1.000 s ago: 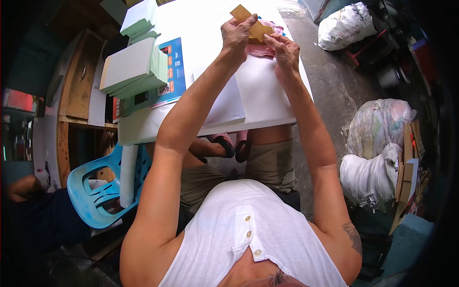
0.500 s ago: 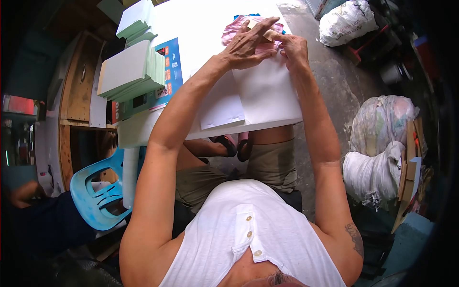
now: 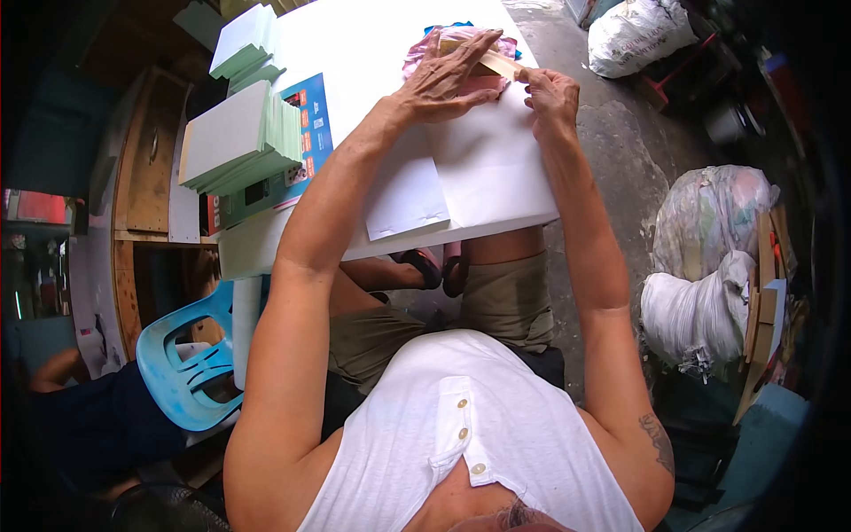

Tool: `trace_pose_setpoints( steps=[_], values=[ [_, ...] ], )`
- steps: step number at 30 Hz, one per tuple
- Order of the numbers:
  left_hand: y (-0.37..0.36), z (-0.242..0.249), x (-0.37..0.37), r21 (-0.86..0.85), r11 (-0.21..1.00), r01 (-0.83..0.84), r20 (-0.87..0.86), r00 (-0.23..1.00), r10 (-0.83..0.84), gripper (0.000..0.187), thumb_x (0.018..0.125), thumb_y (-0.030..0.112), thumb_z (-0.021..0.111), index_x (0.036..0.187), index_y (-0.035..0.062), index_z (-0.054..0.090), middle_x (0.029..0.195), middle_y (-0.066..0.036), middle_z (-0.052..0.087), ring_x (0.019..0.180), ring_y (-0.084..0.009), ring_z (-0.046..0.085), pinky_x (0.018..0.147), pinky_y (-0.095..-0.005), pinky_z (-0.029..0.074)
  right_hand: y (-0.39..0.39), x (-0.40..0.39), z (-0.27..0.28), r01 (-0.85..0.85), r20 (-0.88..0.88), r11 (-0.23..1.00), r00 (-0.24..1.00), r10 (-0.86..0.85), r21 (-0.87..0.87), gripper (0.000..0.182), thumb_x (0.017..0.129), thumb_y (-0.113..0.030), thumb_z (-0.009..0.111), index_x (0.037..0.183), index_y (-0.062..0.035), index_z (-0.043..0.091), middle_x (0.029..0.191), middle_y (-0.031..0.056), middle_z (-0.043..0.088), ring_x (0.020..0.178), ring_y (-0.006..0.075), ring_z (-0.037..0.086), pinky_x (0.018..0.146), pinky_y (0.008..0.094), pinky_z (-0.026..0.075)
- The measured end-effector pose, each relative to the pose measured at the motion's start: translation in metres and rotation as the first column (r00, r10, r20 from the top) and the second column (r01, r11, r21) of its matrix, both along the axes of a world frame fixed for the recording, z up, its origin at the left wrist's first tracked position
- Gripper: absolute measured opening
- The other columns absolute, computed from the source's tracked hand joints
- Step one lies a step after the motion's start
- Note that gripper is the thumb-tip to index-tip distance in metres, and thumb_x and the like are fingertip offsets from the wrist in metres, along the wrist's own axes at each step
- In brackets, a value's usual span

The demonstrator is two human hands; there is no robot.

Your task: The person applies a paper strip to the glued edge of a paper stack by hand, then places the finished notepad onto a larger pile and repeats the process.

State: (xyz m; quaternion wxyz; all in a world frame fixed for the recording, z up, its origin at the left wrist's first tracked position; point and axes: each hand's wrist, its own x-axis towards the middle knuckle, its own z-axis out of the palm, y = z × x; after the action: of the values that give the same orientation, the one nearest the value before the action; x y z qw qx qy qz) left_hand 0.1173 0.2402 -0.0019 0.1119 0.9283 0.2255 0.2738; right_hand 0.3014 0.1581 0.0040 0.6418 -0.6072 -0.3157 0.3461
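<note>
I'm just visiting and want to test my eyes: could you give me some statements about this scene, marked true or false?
1. The right hand grips one end of a flat, tan strip. True.
2. The left hand is closed in a fist. False: the left hand has its fingers spread over a crumpled, pink, cloth-like bundle.
3. The nearer white-topped, green-edged paper stack is on the left side of the white table. True.
4. The bulging white sack lies on the table. False: the sack lies off the table, to the right.
</note>
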Motion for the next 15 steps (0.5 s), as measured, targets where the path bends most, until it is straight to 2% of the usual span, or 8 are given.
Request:
trace_pose_setpoints(
  steps=[5, 6, 7, 9, 10, 11, 13, 15],
  values=[
    [0.000, 0.007, -0.001, -0.096, 0.995, 0.003, -0.013, 1.000, -0.005, 0.096, 0.089, 0.062, 0.061, 0.164, 0.0242, 0.015, 0.156, -0.017, 0.044, 0.146, -0.0335, 0.041, 0.126, -0.0594, 0.000, -0.026, 0.005, 0.003, 0.107, 0.126, 0.994, 0.986, -0.110, 0.031, 0.013, 0.079, -0.008, 0.078, 0.078, 0.0027, 0.070, 0.062, -0.0003, 0.057, 0.054, 0.0094, 0.051, 0.050, 0.0253, 0.040],
    [0.000, 0.008, -0.001, -0.129, 0.992, 0.006, 0.001, 1.000, -0.006, 0.096, 0.089, 0.062, 0.061, 0.164, 0.0243, 0.015, 0.156, -0.017, 0.044, 0.146, -0.0328, 0.041, 0.126, -0.0589, 0.000, -0.030, 0.015, -0.001, 0.131, 0.207, 0.991, 0.970, -0.130, 0.010, 0.016, 0.080, -0.011, 0.079, 0.080, 0.0022, 0.072, 0.071, 0.0021, 0.062, 0.060, 0.0119, 0.057, 0.054, 0.0257, 0.046],
    [0.001, 0.009, -0.002, -0.163, 0.987, 0.008, 0.016, 1.000, -0.005, 0.096, 0.089, 0.063, 0.061, 0.164, 0.0244, 0.014, 0.156, -0.018, 0.044, 0.146, -0.0321, 0.041, 0.127, -0.0584, 0.000, -0.037, 0.024, -0.001, 0.132, 0.341, 0.987, 0.927, -0.157, 0.093, 0.015, 0.081, -0.011, 0.079, 0.080, 0.0016, 0.072, 0.076, 0.0032, 0.063, 0.063, 0.0124, 0.059, 0.055, 0.0256, 0.047],
    [0.015, 0.006, -0.002, -0.227, 0.972, -0.053, 0.154, 0.984, 0.089, 0.098, 0.089, 0.066, 0.059, 0.164, 0.0245, 0.011, 0.155, -0.019, 0.045, 0.147, -0.0309, 0.039, 0.127, -0.0567, 0.007, -0.057, 0.034, 0.003, 0.093, 0.578, 0.964, 0.785, -0.224, 0.247, 0.014, 0.082, -0.011, 0.079, 0.081, 0.0003, 0.072, 0.086, 0.0053, 0.066, 0.069, 0.0136, 0.062, 0.058, 0.0255, 0.050],
    [0.018, 0.002, -0.004, -0.265, 0.961, -0.083, 0.217, 0.966, 0.143, 0.100, 0.089, 0.067, 0.059, 0.164, 0.0246, 0.010, 0.154, -0.020, 0.046, 0.148, -0.0303, 0.038, 0.127, -0.0558, 0.010, -0.071, 0.034, 0.011, 0.068, 0.625, 0.966, 0.751, -0.215, 0.250, 0.012, 0.083, -0.010, 0.078, 0.082, -0.0003, 0.072, 0.090, 0.0056, 0.067, 0.072, 0.0138, 0.063, 0.060, 0.0256, 0.051],
    [0.014, 0.004, -0.001, -0.488, 0.873, 0.006, 0.427, 0.874, 0.233, 0.080, 0.097, 0.062, 0.054, 0.159, 0.0181, 0.031, 0.145, -0.020, 0.056, 0.142, -0.0316, 0.047, 0.123, -0.0500, 0.026, -0.087, 0.031, 0.026, 0.040, 0.670, 0.968, 0.715, -0.201, 0.248, 0.010, 0.084, -0.009, 0.078, 0.083, -0.0009, 0.072, 0.093, 0.0060, 0.067, 0.075, 0.0141, 0.065, 0.062, 0.0257, 0.052],
    [0.057, -0.020, -0.009, -0.507, 0.853, -0.127, 0.226, 0.935, 0.274, 0.081, 0.100, 0.058, 0.052, 0.161, 0.0133, 0.022, 0.165, -0.022, 0.023, 0.148, -0.0405, 0.032, 0.119, -0.0533, 0.034, -0.112, 0.026, 0.047, -0.035, 0.731, 0.967, 0.662, -0.167, 0.252, 0.006, 0.085, -0.006, 0.076, 0.085, -0.0016, 0.072, 0.097, 0.0062, 0.067, 0.079, 0.0140, 0.066, 0.064, 0.0260, 0.053],
    [0.031, -0.001, -0.019, -0.632, 0.757, -0.164, 0.119, 0.945, 0.305, 0.083, 0.101, 0.065, 0.038, 0.163, 0.0146, 0.014, 0.166, -0.023, 0.018, 0.150, -0.0429, 0.026, 0.122, -0.0555, 0.025, -0.128, 0.019, 0.055, -0.130, 0.763, 0.953, 0.632, -0.133, 0.273, 0.003, 0.087, -0.002, 0.075, 0.087, -0.0018, 0.072, 0.097, 0.0059, 0.067, 0.081, 0.0134, 0.066, 0.065, 0.0261, 0.053]
  ],
)
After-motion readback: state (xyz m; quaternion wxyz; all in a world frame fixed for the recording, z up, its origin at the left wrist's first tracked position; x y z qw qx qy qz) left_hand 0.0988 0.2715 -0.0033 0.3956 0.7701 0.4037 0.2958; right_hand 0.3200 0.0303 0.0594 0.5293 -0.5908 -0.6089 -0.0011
